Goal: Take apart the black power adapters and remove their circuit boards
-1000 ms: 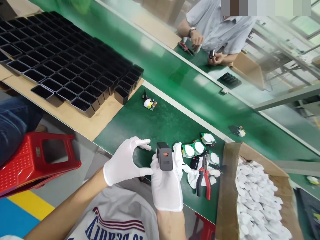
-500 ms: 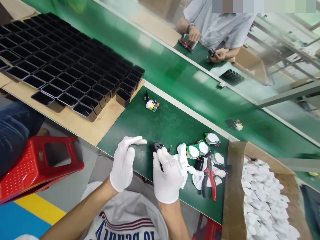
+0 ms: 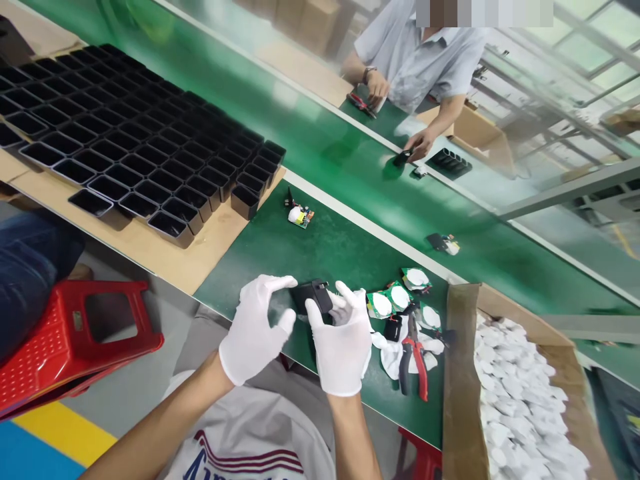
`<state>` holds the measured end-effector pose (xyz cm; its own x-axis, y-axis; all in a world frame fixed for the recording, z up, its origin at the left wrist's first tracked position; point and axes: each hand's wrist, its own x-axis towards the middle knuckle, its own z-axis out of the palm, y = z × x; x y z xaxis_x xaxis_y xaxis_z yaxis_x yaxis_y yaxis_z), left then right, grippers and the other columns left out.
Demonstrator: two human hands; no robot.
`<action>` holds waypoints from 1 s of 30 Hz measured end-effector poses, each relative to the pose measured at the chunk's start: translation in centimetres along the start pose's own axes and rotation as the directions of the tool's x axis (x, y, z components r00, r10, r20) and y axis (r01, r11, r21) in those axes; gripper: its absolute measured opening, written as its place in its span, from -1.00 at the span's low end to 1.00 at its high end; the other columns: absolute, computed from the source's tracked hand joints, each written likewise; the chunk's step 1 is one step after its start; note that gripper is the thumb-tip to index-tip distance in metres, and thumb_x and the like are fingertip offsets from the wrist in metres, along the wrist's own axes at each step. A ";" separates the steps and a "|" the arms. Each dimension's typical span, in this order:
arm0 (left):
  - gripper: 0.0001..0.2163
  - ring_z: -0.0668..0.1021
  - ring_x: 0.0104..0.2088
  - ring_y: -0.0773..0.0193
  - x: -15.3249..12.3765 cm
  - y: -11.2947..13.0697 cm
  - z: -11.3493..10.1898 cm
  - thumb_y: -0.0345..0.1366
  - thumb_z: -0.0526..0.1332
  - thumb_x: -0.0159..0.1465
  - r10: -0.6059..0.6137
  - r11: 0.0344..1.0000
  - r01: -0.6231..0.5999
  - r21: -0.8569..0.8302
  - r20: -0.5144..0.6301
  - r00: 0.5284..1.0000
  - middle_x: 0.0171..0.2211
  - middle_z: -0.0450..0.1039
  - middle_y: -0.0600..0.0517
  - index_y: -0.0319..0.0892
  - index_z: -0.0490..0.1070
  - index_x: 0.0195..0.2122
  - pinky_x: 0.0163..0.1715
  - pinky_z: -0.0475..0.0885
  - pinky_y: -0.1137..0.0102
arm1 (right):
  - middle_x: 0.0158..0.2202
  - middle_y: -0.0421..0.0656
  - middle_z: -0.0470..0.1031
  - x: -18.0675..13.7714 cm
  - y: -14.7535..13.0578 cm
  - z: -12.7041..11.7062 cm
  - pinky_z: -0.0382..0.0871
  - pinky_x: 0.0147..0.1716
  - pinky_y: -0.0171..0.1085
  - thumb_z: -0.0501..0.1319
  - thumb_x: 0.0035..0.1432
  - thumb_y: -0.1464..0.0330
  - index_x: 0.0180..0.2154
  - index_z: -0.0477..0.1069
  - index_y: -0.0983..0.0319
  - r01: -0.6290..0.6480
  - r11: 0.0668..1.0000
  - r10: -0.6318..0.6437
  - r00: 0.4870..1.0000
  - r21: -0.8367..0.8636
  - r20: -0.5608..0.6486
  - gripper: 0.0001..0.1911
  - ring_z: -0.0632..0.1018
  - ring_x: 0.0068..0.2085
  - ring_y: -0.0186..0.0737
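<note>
Both gloved hands meet on a black charger housing [image 3: 312, 295], a small matte block lying on its side just above the near edge of the green mat [image 3: 320, 250]. The left hand [image 3: 256, 333] curls its fingers and thumb in toward the housing's left end; whether they actually press on it cannot be told. The right hand [image 3: 344, 341] grips the housing's right end with fingers closed over it. A second ago the right hand alone held the housing upright, its orange-lined port facing the camera, with the left hand spread open and apart; since then the housing has been tipped flat and the left hand has closed in.

Right of the housing lie white-topped circuit boards [image 3: 395, 299] and red-handled pliers [image 3: 414, 357]. Farther right of it, a cardboard box [image 3: 457, 373] is heaped with white parts [image 3: 520, 400]. Beyond the housing, a lone circuit board [image 3: 299, 215] rests on the mat. Left of and beyond the housing, a black tray [image 3: 130, 153] shows rows of open compartments, all dark inside. Across the conveyor belt [image 3: 360, 167] from the housing, another person's hand [image 3: 418, 143] touches a small dark part.
</note>
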<state>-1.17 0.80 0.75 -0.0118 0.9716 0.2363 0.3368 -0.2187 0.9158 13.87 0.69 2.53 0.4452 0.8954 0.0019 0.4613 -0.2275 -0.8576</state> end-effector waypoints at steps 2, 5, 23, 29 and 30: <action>-0.41 0.55 0.19 -0.09 0.6 0.3 0.6 -0.43 0.36 0.21 0.052 0.991 -0.056 0.124 0.031 0.998 0.17 0.51 -0.17 -0.13 0.34 0.28 0.21 0.46 -0.03 | -0.05 0.03 0.72 0.1 -0.7 -0.3 0.60 0.15 0.06 0.47 0.10 0.18 0.26 0.40 0.25 -0.061 0.987 0.050 0.996 0.148 0.080 -0.27 0.72 0.02 0.04; -0.39 0.64 0.03 -0.07 1.9 0.8 1.2 -0.40 0.43 0.17 0.107 0.973 -0.124 0.192 0.096 0.990 0.05 0.56 -0.16 -0.17 0.36 0.25 0.02 0.60 0.06 | 0.01 0.03 0.71 0.8 -1.2 -1.1 0.61 0.13 0.01 0.44 0.11 0.16 0.18 0.49 0.23 -0.064 0.965 0.025 0.987 0.253 0.157 -0.38 0.71 0.06 0.03; -0.44 0.72 -0.08 0.12 6.5 3.8 3.6 -0.48 0.43 0.03 0.100 0.988 -0.129 0.084 0.285 0.953 -0.04 0.63 0.01 -0.08 0.46 0.10 -0.04 0.68 0.24 | -0.40 -0.23 0.57 9.0 -2.1 -6.8 0.42 -0.33 -0.31 0.46 0.10 0.14 -0.43 0.52 0.19 -0.072 0.957 -0.048 0.916 0.282 0.398 -0.72 0.55 -0.35 -0.25; -0.47 0.74 -0.11 0.17 6.2 4.3 4.3 -0.45 0.44 0.04 0.157 0.964 -0.186 0.191 0.157 0.975 -0.05 0.63 0.04 -0.06 0.48 0.08 -0.08 0.69 0.30 | -0.58 -0.29 0.42 7.2 -2.0 -7.4 0.32 -0.53 -0.33 0.32 0.25 0.11 -0.53 0.37 0.16 -0.181 0.952 0.108 0.953 0.247 0.281 -0.61 0.47 -0.53 -0.30; -0.49 0.74 -0.11 0.17 6.1 4.5 4.4 -0.44 0.44 0.06 0.176 0.956 -0.194 0.219 0.099 0.979 -0.06 0.63 0.04 -0.06 0.48 0.07 -0.08 0.69 0.31 | -0.57 -0.26 0.46 6.3 -1.8 -7.6 0.34 -0.55 -0.32 0.24 0.33 0.13 -0.50 0.40 0.15 -0.175 0.953 0.114 0.963 0.247 0.244 -0.62 0.50 -0.52 -0.27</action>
<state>4.42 6.11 4.84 0.1408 0.9221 0.3604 0.5306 -0.3776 0.7589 21.66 3.88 7.99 0.2940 0.9299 -0.2209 0.1723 -0.2789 -0.9447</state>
